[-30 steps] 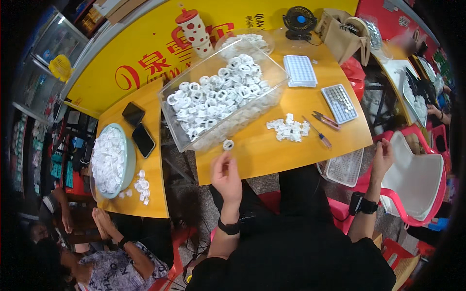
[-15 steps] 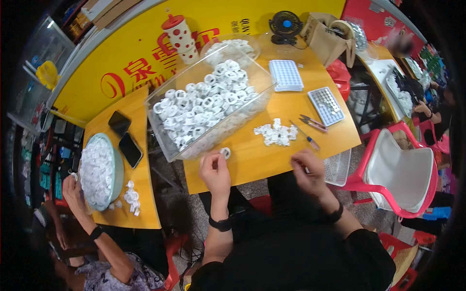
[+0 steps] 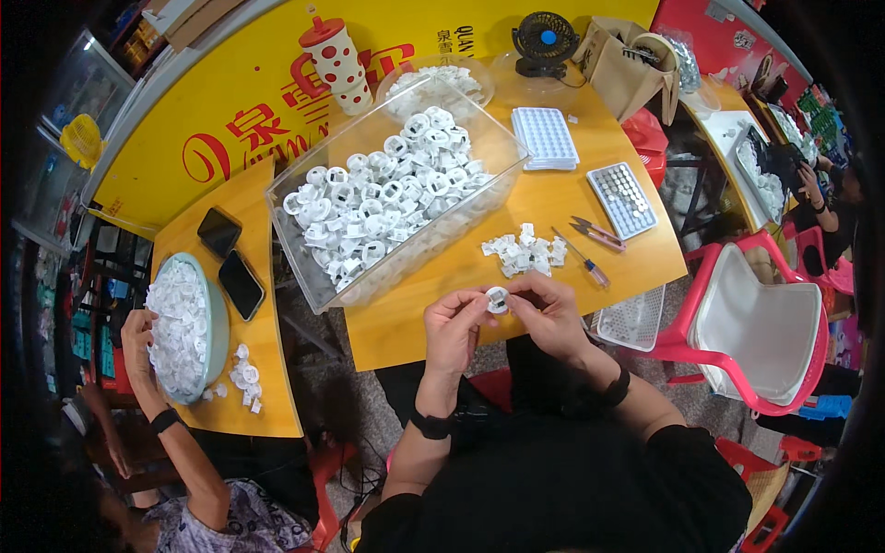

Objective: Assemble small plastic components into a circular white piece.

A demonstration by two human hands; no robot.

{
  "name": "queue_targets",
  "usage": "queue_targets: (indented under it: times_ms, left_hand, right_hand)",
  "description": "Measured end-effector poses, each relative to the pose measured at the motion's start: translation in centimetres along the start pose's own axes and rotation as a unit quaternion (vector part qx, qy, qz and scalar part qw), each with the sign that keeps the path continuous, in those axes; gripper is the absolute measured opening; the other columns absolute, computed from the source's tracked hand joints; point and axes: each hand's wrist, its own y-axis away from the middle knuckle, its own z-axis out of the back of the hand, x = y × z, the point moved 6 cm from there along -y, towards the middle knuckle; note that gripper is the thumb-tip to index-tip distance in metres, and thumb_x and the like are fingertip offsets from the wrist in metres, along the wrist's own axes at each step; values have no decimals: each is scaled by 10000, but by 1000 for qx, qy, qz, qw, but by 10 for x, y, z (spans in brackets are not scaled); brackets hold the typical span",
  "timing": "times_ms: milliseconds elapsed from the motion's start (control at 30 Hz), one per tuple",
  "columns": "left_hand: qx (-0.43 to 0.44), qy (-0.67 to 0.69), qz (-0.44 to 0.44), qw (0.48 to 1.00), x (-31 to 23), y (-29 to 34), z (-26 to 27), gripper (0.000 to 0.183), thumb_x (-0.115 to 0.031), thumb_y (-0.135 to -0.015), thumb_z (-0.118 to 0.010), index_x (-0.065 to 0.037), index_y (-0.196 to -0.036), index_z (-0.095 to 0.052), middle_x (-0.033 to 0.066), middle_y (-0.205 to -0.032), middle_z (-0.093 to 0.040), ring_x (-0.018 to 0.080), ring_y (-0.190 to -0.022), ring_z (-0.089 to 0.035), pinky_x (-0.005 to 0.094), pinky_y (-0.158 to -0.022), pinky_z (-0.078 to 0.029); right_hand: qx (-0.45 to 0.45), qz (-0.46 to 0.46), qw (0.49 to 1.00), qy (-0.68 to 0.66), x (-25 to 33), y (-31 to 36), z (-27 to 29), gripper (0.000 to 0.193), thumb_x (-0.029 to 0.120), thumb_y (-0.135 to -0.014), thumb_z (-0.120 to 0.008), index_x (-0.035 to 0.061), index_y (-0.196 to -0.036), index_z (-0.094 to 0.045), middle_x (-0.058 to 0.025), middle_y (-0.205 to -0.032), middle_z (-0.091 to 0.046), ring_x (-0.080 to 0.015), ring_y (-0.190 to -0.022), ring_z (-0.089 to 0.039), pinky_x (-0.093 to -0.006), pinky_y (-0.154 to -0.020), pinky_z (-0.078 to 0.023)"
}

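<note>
A small round white plastic part (image 3: pixel 498 300) with a dark opening in its middle is between my two hands, above the table's near edge. My left hand (image 3: pixel 450 330) pinches its left side between thumb and fingers. At its right edge are the closed thumb and forefinger of my right hand (image 3: pixel 551 318); anything else under those fingertips is hidden. Just beyond lies a pile of small white pieces (image 3: pixel 524 252). A clear bin (image 3: pixel 318 300) full of similar white parts (image 3: pixel 387 198) stands to the left. Right of the pile are a screwdriver (image 3: pixel 590 267) and pliers (image 3: pixel 601 236).
A tray of round silvery cells (image 3: pixel 623 198) and stacked white trays (image 3: pixel 544 138) lie farther right. A fan (image 3: pixel 544 46), a dotted tumbler (image 3: pixel 341 69) and a bag (image 3: pixel 627 64) stand behind. At left, a co-worker's hand (image 3: pixel 138 346) reaches to a basin (image 3: pixel 219 332). A pink chair (image 3: pixel 756 323) stands right.
My left hand has moved right and carried the round white part away from the bin. My right hand has come left and up to meet it. The co-worker's hand has moved up along the basin.
</note>
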Motion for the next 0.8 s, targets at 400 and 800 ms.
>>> queue_targets:
  times_ms: [400, 800]
  left_hand:
    - [36, 73, -18, 997, 5, -8, 9, 156, -43, -911, -577, 75, -1001, -627, 138, -920, -668, 141, -712, -619, 243, -661, -521]
    - [85, -4, -66, 994, 3, -2, 4, 332, 37, -860, -589, 53, -1192, -576, 132, -1136, -616, 181, -1050, -579, 278, -900, -460]
  right_hand:
    - [-1, -13, 1000, -6, 1, -1, -8, 127, 2, -828, -629, 5, -952, -605, -33, -808, -615, -75, -735, -579, -220, -639, -459]
    - [-23, -97, 982, -162, -14, 7, -20, 121, 15, -851, -645, 27, -970, -629, 1, -841, -633, -47, -689, -570, -189, -607, -451]
